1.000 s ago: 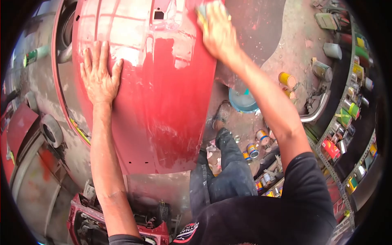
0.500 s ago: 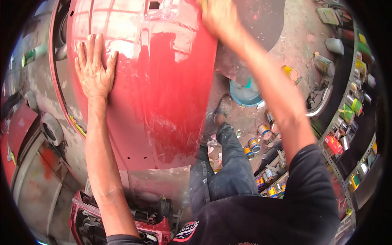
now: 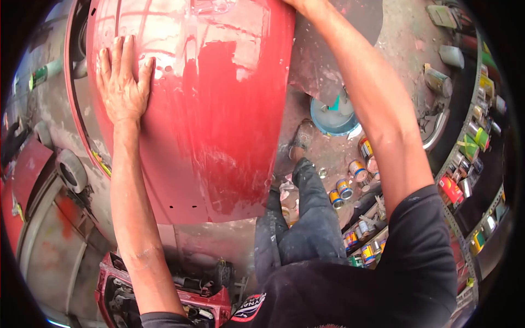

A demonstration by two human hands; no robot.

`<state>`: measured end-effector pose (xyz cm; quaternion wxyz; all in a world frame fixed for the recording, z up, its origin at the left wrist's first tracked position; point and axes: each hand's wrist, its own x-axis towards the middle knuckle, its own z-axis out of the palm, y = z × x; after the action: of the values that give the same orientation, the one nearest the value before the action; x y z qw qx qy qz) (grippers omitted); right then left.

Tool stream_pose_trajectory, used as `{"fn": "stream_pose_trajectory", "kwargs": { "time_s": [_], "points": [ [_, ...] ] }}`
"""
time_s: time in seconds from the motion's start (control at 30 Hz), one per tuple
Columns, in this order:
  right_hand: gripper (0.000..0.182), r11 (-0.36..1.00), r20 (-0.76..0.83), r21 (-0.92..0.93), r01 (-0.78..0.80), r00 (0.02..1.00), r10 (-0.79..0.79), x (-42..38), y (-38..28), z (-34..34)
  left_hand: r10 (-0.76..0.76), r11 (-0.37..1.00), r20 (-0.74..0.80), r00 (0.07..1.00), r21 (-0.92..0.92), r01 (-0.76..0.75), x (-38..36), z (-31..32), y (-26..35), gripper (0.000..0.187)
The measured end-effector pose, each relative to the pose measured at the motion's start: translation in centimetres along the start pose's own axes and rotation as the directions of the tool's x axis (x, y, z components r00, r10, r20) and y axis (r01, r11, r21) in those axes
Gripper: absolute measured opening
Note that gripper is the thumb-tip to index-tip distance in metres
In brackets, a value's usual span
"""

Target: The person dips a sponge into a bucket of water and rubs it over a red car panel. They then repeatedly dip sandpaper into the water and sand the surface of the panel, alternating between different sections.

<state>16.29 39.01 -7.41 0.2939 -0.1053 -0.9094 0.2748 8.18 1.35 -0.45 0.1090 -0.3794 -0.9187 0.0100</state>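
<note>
A large red car panel (image 3: 219, 126) fills the upper middle of the head view, its surface wet and glossy in parts, with duller, whitish patches lower down. My left hand (image 3: 124, 82) lies flat on the left part of the panel, fingers spread, holding nothing. At the top edge of the view, beside the panel's right edge, only the base of my right hand (image 3: 298, 3) shows. Its fingers are cut off by the frame, and so is anything in them.
A blue basin (image 3: 334, 123) with cloudy liquid stands on the floor right of the panel. Paint cans (image 3: 344, 189) stand near my feet. Shelves with more cans (image 3: 476, 136) run along the right. A tire (image 3: 71, 170) and red car parts are at the left and below.
My right hand has moved up, mostly out of view, along the panel's right edge. My left hand stays flat on the panel, and the view has shifted slightly.
</note>
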Motion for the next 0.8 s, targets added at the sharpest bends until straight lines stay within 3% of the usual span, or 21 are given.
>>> {"fn": "stream_pose_trajectory", "kwargs": {
  "time_s": [0.03,0.07,0.1,0.13,0.17,0.23,0.33,0.4,0.43,0.47,0.5,0.53,0.57,0.6,0.67,0.73,0.8],
  "points": [
    [0.028,0.998,0.094,0.014,-0.060,0.994,0.058,-0.7,-0.8,-0.9,0.003,1.000,0.003,1.000,-0.003,-0.003,-0.1,0.0,0.1,0.067],
    [0.031,0.997,-0.002,-0.066,0.051,0.999,-0.052,-3.7,-3.4,-1.8,0.006,1.000,-0.006,1.000,-0.004,-0.006,0.0,0.1,0.0,0.067],
    [0.045,0.975,0.325,-0.220,-0.034,0.940,0.106,-7.4,-5.9,-2.8,0.004,1.000,-0.012,1.000,-0.004,-0.004,-0.1,0.1,-0.1,0.067],
    [0.054,0.857,0.358,-0.473,0.204,0.933,-0.024,-11.8,-8.5,-3.6,-0.004,1.000,-0.012,1.000,-0.005,0.004,-0.1,0.0,0.0,0.067],
    [0.063,0.979,0.236,-0.141,-0.148,0.955,0.178,-15.4,-11.9,-4.0,-0.013,1.000,-0.008,1.000,-0.004,0.013,-0.2,0.0,0.1,0.067],
    [0.070,0.986,0.370,-0.079,-0.148,0.914,0.167,-21.2,-15.2,-6.2,-0.030,1.000,0.016,0.999,0.007,0.030,-0.5,-0.1,0.2,0.068],
    [0.073,0.985,0.358,-0.102,-0.140,0.918,0.168,-19.1,-12.8,-5.5,-0.047,0.999,0.033,0.998,-0.003,0.047,-0.6,0.1,0.0,0.068],
    [0.066,0.978,0.256,-0.176,-0.112,0.954,0.155,-12.9,-9.0,-3.6,-0.039,0.999,0.027,0.999,0.022,0.038,-0.4,0.1,0.1,0.068],
    [0.058,0.943,0.219,-0.309,0.124,0.974,-0.057,-9.3,-7.0,-3.3,-0.038,0.999,0.029,0.999,0.020,0.037,-0.4,-0.2,0.2,0.068],
    [0.050,0.976,0.166,-0.208,-0.058,0.982,0.094,-5.4,-5.7,-2.6,-0.034,0.999,0.028,0.999,0.016,0.033,-0.2,-0.3,0.4,0.068],
    [0.031,0.973,0.041,-0.170,0.156,0.988,-0.151,-1.7,-2.4,-1.4,-0.037,0.999,0.032,0.999,0.015,0.037,-0.2,-0.3,0.4,0.067],
    [0.032,0.935,0.001,-0.281,0.217,0.974,-0.226,0.0,-0.8,-0.5,-0.039,0.999,0.034,0.999,0.012,0.038,-0.1,-0.4,0.4,0.067],
    [0.034,0.978,0.031,-0.175,0.114,0.993,-0.110,1.0,-0.5,-0.3,-0.038,0.999,0.038,0.999,0.006,0.037,0.0,-0.4,0.5,0.067],
    [0.036,0.997,0.080,-0.073,-0.004,0.997,0.010,1.3,-0.5,-0.5,-0.039,0.999,0.049,0.998,0.010,0.038,-0.3,-0.5,0.6,0.067],
    [0.055,0.900,0.470,-0.432,0.063,0.867,0.165,-2.0,-3.8,-2.4,-0.037,0.999,0.046,0.998,0.016,0.036,0.0,-0.6,0.5,0.067],
    [0.052,0.931,0.199,-0.334,0.148,0.976,-0.083,-7.3,-7.4,-3.4,-0.050,0.998,0.058,0.997,0.034,0.048,-0.4,-0.3,0.3,0.068],
    [0.048,0.950,0.231,-0.255,0.181,0.965,-0.122,-9.1,-7.4,-4.0,-0.055,0.998,0.058,0.997,0.033,0.054,-0.6,-0.2,0.4,0.068]
  ]
}}
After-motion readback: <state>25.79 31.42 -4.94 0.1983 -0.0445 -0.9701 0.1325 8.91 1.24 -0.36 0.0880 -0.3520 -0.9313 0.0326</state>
